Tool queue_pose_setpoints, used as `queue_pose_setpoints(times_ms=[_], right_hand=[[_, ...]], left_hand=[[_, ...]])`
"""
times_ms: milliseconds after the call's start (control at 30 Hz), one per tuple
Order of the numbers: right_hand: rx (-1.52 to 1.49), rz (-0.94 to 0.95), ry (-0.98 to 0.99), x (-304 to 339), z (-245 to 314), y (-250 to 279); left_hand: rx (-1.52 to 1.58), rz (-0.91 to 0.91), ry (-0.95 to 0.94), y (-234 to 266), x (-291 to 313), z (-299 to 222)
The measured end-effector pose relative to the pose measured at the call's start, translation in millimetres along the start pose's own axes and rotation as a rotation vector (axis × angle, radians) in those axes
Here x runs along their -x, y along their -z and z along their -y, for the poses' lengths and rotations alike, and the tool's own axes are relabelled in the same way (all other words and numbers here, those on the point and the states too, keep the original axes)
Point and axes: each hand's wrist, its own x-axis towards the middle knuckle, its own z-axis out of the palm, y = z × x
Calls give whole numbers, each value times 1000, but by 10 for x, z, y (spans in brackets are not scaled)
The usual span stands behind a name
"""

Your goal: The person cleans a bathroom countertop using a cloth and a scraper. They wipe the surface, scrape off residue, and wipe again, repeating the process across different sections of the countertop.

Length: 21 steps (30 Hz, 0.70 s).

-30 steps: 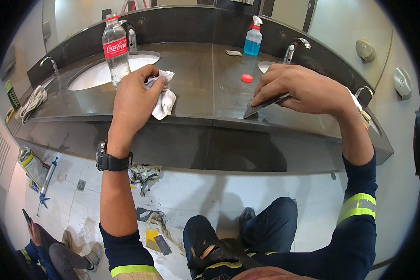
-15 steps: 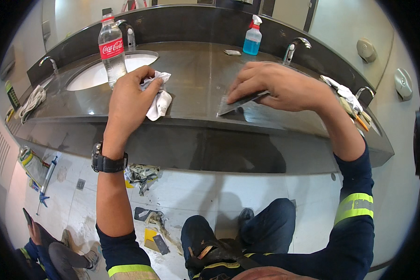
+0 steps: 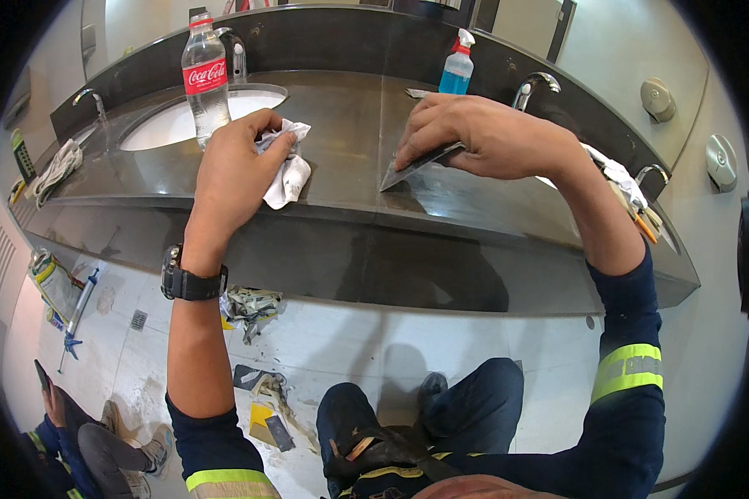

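The head view looks down on a dark stone surface with a white sink set into it at the left. The left hand is closed around a crumpled white rag, which it presses onto the surface just right of the sink; most of the rag sticks out past the fingers toward the right. A black watch sits on that wrist.

The right hand lies a little apart from the left, further right on the surface. Its fingers are curled down over a flat metal scraper, gripping it from above, with the blade tilted and its pointed lower corner touching the surface between the two hands.

Behind the left hand, beside the sink, stands a clear plastic bottle with a red cap and red label. A blue spray bottle stands at the back, beyond the right hand, near a chrome tap. A second rag lies at the far left edge. On the floor below sits another person.
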Motion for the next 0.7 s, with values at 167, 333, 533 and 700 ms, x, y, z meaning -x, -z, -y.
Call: queue_pose_setpoints(times_ms=[167, 333, 533, 700], right_hand=[[-38, 50, -102, 154, 25, 48], [-9, 63, -49, 122, 97, 56], [-44, -10, -96, 248, 189, 17], [-112, -171, -363, 1008, 244, -89]], left_hand=[[-27, 12, -12, 44, -18, -21], [25, -6, 0, 18, 10, 42], [15, -6, -25, 27, -18, 11], [174, 196, 8, 245, -10, 118]])
